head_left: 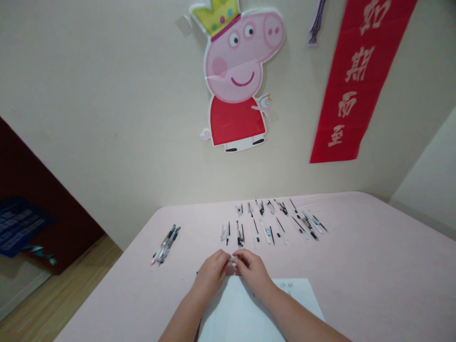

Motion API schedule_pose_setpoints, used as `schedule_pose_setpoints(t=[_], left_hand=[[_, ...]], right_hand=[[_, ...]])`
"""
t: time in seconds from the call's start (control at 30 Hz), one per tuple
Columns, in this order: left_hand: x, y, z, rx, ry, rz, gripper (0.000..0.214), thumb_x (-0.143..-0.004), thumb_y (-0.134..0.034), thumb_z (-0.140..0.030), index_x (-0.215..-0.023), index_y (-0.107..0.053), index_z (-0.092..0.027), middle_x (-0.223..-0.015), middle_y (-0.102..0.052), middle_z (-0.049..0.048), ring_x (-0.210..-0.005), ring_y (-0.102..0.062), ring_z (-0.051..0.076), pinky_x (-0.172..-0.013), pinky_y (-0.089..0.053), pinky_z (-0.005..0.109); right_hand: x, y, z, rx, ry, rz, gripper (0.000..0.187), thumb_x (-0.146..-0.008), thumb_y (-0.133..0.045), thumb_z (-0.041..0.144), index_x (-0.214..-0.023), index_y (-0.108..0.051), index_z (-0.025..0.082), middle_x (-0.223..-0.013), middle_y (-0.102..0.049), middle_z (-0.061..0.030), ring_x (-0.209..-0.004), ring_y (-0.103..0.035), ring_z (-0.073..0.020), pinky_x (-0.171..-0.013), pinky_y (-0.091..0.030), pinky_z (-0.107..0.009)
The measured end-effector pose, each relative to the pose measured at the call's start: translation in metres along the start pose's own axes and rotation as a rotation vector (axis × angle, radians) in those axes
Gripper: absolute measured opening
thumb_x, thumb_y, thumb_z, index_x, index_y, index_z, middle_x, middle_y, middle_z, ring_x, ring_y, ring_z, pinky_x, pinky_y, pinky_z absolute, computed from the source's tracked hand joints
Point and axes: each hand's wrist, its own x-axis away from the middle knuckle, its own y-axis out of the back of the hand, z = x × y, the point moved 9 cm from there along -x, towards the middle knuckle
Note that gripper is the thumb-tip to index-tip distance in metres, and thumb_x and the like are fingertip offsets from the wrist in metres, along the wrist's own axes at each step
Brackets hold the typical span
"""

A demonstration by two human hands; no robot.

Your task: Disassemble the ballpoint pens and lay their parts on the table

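My left hand (213, 270) and my right hand (253, 271) meet just above the far edge of a white paper sheet (242, 313). Their fingertips pinch a small, whitish see-through pen part (233, 259) from both sides. Most of that piece is hidden by the fingers, so its exact shape cannot be made out. Beyond the hands lie two rows of pens taken apart, with black refills (280, 224), clear barrels (223, 232) and small dark caps or grips (258, 240). A small dark tip shows beside my left wrist.
Several whole pens (166, 244) lie in a bundle on the left of the pink-covered table (117, 294). Some handwriting marks the sheet's upper right. Behind stands a wall with a cartoon pig cutout (237, 121) and a red banner (352, 80).
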Motion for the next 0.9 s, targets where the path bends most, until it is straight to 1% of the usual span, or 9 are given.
schedule_pose_setpoints(t=[0.17,0.3,0.63,0.9], left_hand=[[0.0000,-0.0040,0.0010,-0.035,0.030,0.026,0.021,-0.085,-0.039,-0.014,-0.092,-0.058,-0.021,-0.088,-0.058,0.0031,-0.079,-0.054,0.015,-0.070,-0.039,0.024],[0.0007,-0.0031,0.0002,-0.052,0.056,0.030,0.017,-0.086,-0.040,-0.018,-0.086,-0.057,-0.020,-0.083,-0.058,0.0022,-0.074,-0.054,0.014,-0.065,-0.037,0.023],[0.0008,-0.0079,0.0045,-0.003,0.063,0.037,0.020,-0.083,-0.040,-0.016,-0.089,-0.059,-0.021,-0.086,-0.062,0.0030,-0.078,-0.056,0.016,-0.070,-0.039,0.025],[0.0015,-0.0070,0.0022,0.006,0.063,0.026,0.021,-0.085,-0.039,-0.018,-0.089,-0.060,-0.020,-0.085,-0.065,0.0038,-0.079,-0.058,0.016,-0.071,-0.039,0.025]], right_hand=[[-0.0006,-0.0013,-0.0004,0.068,0.000,0.014,0.016,-0.076,-0.054,0.024,-0.084,-0.066,0.016,-0.075,-0.066,-0.0043,-0.067,-0.059,-0.0173,-0.062,-0.046,-0.027],[-0.0007,-0.0018,-0.0020,0.088,0.002,0.021,0.017,-0.076,-0.053,0.022,-0.084,-0.066,0.016,-0.075,-0.066,-0.0037,-0.067,-0.059,-0.0169,-0.062,-0.046,-0.027],[0.0008,-0.0003,0.0027,0.066,-0.006,0.022,0.016,-0.075,-0.052,0.021,-0.082,-0.066,0.017,-0.073,-0.066,-0.0030,-0.067,-0.059,-0.0172,-0.063,-0.045,-0.027],[0.0007,0.0003,0.0054,0.081,-0.005,0.020,0.015,-0.075,-0.051,0.022,-0.078,-0.065,0.016,-0.069,-0.064,-0.0019,-0.065,-0.056,-0.0161,-0.062,-0.043,-0.026]])
